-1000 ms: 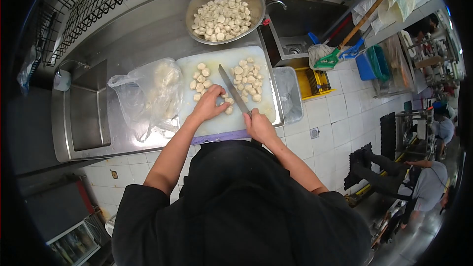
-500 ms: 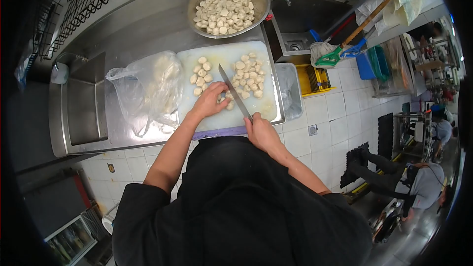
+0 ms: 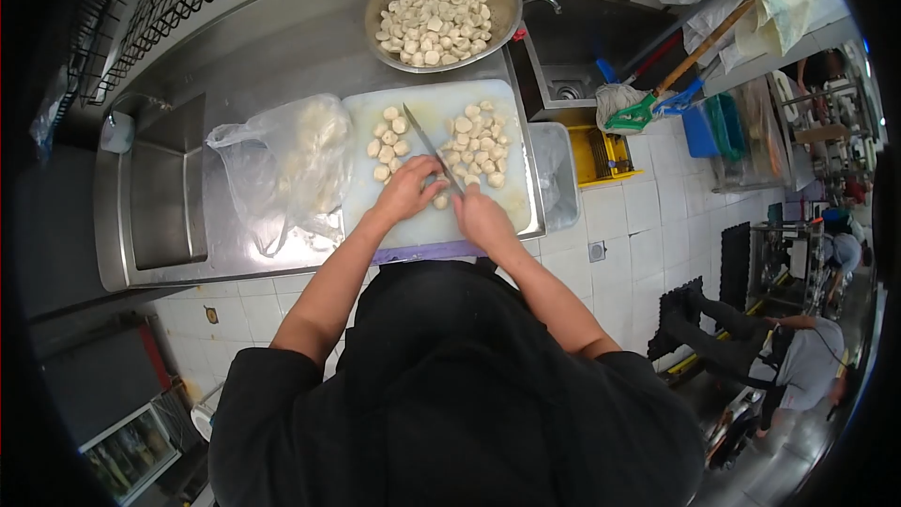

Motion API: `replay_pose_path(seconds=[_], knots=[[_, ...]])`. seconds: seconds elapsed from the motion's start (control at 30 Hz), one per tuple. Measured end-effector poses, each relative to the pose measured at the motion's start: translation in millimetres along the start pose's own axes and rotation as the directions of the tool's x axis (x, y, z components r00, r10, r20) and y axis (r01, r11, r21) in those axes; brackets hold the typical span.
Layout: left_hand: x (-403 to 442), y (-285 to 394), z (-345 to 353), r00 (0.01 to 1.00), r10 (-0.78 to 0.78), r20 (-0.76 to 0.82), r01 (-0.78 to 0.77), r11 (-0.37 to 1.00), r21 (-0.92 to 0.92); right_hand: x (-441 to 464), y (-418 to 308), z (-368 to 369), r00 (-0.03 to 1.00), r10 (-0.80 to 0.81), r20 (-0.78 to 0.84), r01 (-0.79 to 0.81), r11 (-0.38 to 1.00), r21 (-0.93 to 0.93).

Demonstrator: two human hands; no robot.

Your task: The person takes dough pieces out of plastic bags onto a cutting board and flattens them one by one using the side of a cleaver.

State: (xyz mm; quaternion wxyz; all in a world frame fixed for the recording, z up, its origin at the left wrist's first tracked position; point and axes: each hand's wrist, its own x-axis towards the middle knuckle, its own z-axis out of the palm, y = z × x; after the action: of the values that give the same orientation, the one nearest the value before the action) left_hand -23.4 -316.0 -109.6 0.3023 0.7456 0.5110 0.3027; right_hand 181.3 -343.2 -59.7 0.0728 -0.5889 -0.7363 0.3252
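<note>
My right hand point(image 3: 483, 221) is wrapped around the handle of a long kitchen knife point(image 3: 422, 135), its blade slanting up and left over the white cutting board point(image 3: 361, 192). Close to the blade's left side, my left hand point(image 3: 409, 190) curls its fingers and thumb over a pale ball point(image 3: 441, 200), partly hidden by them. Several pale round pieces point(image 3: 388, 141) lie left of the knife. A larger heap of pale pieces point(image 3: 481, 143) spreads to its right on the same board.
A perforated metal colander point(image 3: 511, 14) full of similar pieces stands behind the board. Left of it lies a clear plastic bag point(image 3: 272, 160) with pale contents. Sinks point(image 3: 169, 188) flank the counter; a plastic tub point(image 3: 556, 178) sits at right. A person point(image 3: 807, 361) bends over farther right.
My right hand has moved up and left, nearer my left hand, and the knife has shifted with it, its tip now farther up the board. My left hand stays near the same spot.
</note>
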Motion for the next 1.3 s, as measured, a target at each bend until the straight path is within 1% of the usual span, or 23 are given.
replay_pose_path(seconds=[0.03,0.1,0.13,0.2,0.23,0.3,0.33,0.4,0.43,0.47,0.53,0.57,0.6,0.63,0.77,0.83,0.87,0.93,0.97,1.03,1.17,1.23,1.3], knots=[[0,1,5,1.0,0.002,0.002,-0.002,1.0,0.004,6,3,0,1.0,-0.001,-0.002,0.001,1.0,0.004],[4,6,14,0.996,0.06,-0.07,-0.055,0.996,0.069,14,9,-3,0.999,0.001,-0.048,0.0,1.0,0.02],[5,6,13,0.996,0.062,-0.071,-0.057,0.996,0.069,13,11,-4,0.999,0.001,-0.05,0.0,1.0,0.02],[8,12,15,0.997,-0.057,-0.055,0.058,0.998,0.02,5,17,-9,0.996,-0.022,-0.084,0.022,1.0,0.0],[8,15,12,0.997,-0.057,-0.06,0.058,0.998,0.012,1,20,-13,0.996,-0.022,-0.082,0.021,1.0,-0.009],[1,16,-4,0.995,-0.036,-0.092,0.045,0.995,0.087,-12,21,-15,0.998,-0.041,-0.05,0.046,0.994,0.096],[-4,15,-14,0.995,-0.041,-0.092,0.049,0.995,0.088,-18,21,-15,0.998,-0.043,-0.046,0.047,0.994,0.099],[-16,17,-31,0.982,-0.155,-0.11,0.171,0.972,0.16,-29,21,-16,1.0,-0.008,0.01,0.006,0.983,0.183],[-21,27,-39,0.979,-0.193,-0.069,0.202,0.965,0.165,-31,25,-13,1.0,-0.001,0.016,-0.002,0.982,0.188],[-27,29,-36,0.978,-0.199,-0.058,0.206,0.965,0.163,-32,30,-10,1.0,-0.019,0.008,0.017,0.986,0.165],[-35,31,-31,0.993,-0.117,-0.001,0.113,0.961,0.252,-32,31,-10,0.999,-0.036,0.004,0.035,0.989,0.14],[-35,28,-26,0.993,-0.122,0.004,0.117,0.961,0.251,-33,31,-10,0.999,-0.039,-0.018,0.041,0.993,0.115],[-31,23,-18,0.997,-0.079,-0.006,0.078,0.966,0.247,-33,30,-11,0.998,-0.041,-0.04,0.045,0.995,0.09],[-27,21,-13,0.999,-0.039,-0.014,0.041,0.969,0.242,-32,30,-11,0.999,-0.033,-0.019,0.035,0.992,0.121],[-15,18,-4,0.998,-0.058,-0.021,0.06,0.986,0.154,-36,32,-16,0.998,-0.025,0.066,0.016,0.991,0.136],[-17,19,-3,0.99,-0.139,0.004,0.138,0.985,0.099,-39,35,-13,0.998,-0.006,0.056,0.0,0.993,0.115],[-19,19,-3,0.99,-0.139,0.005,0.138,0.986,0.098,-39,36,-13,0.999,0.004,0.038,-0.007,0.996,0.094],[-22,17,-1,0.983,-0.181,0.032,0.182,0.983,-0.014,-40,32,-11,0.999,0.032,0.036,-0.035,0.996,0.079],[-23,18,1,0.984,-0.177,0.031,0.178,0.984,-0.014,-40,30,-10,0.998,0.058,0.033,-0.06,0.996,0.064],[-28,21,5,0.992,-0.123,-0.04,0.125,0.992,0.036,-42,28,-5,0.998,0.057,0.023,-0.059,0.996,0.07],[-36,25,5,0.993,-0.115,-0.019,0.116,0.993,0.011,-45,28,-1,0.999,0.053,0.009,-0.054,0.995,0.087],[-41,30,2,1.0,-0.015,0.01,0.015,0.998,0.057,-45,28,-3,0.999,0.046,0.005,-0.046,0.995,0.085],[-43,38,4,0.999,-0.038,0.002,0.038,0.998,0.049,-45,27,-3,0.999,0.037,0.004,-0.038,0.996,0.086]])
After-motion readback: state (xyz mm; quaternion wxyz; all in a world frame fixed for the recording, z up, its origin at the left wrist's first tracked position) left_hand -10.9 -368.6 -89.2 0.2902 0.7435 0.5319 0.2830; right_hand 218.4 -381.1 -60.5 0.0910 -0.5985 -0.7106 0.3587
